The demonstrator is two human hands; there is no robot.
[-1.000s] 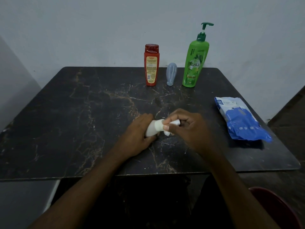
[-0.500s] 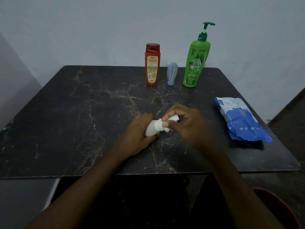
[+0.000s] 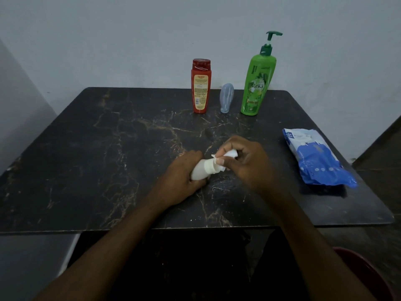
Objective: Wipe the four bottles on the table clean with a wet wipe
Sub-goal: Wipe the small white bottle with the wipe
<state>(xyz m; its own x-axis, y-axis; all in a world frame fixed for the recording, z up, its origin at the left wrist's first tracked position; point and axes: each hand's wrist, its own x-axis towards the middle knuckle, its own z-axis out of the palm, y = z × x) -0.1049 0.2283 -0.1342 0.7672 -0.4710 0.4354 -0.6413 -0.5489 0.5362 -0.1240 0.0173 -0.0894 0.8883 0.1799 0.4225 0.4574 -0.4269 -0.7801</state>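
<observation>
Right hand (image 3: 247,164) has nudged wipe (image 3: 230,153) along white bottle (image 3: 200,171)

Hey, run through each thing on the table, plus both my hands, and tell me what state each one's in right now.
Small white plastic bottle: tilted, gripped by left hand.
White wet wipe: crumpled, pinched by right hand at that bottle's top end.
Red flip-cap bottle: upright, cap shut.
Pale blue small bottle: standing on its narrow end.
Green pump bottle: upright.
Blue-and-white wipes pack: lying flat.
</observation>
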